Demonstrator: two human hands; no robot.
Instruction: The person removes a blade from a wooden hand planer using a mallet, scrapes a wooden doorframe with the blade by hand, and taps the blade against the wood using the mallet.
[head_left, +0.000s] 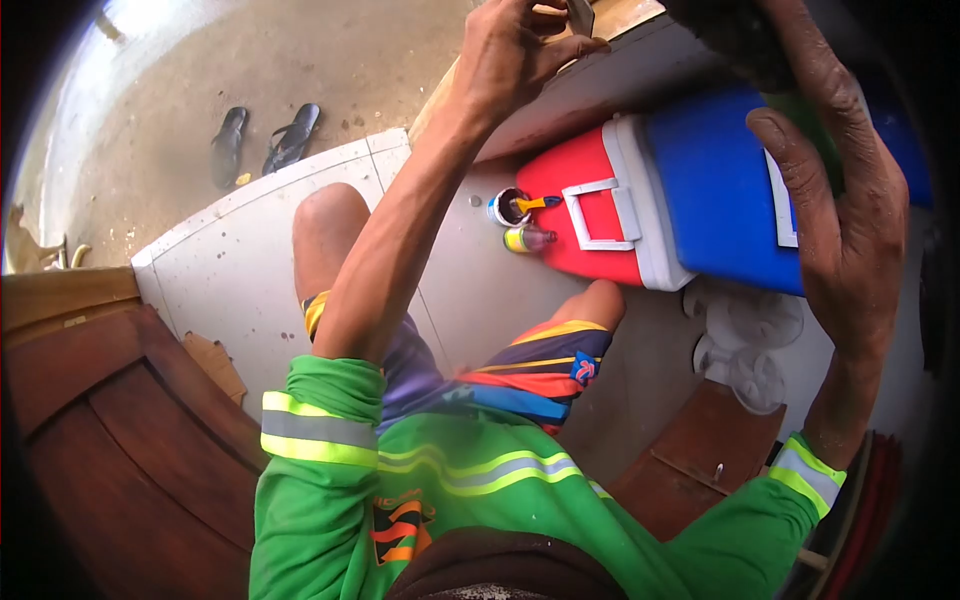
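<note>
My left hand (510,55) is raised at the top middle. Its fingers close on a small grey flat piece (580,16) beside a pale wooden edge (632,14). On the right, my right hand (850,200) wraps round a dark tool with a green part (818,125). The tool's far end is dark and cut off by the frame, so its kind does not show. Below and between my arms, an open paint can (500,207) stands on the tiles with a yellow-handled paintbrush (535,203) in it. A small clear bottle with a yellow-green label (527,239) lies or stands beside it.
A red cooler (580,200) and a blue cooler (715,185), both with white trim, stand along the wall. Black flip-flops (290,140) lie outside the tiled edge. A brown panelled door (150,440) is at left. Clear plastic items (755,345) and a brown wooden piece (690,460) are at right.
</note>
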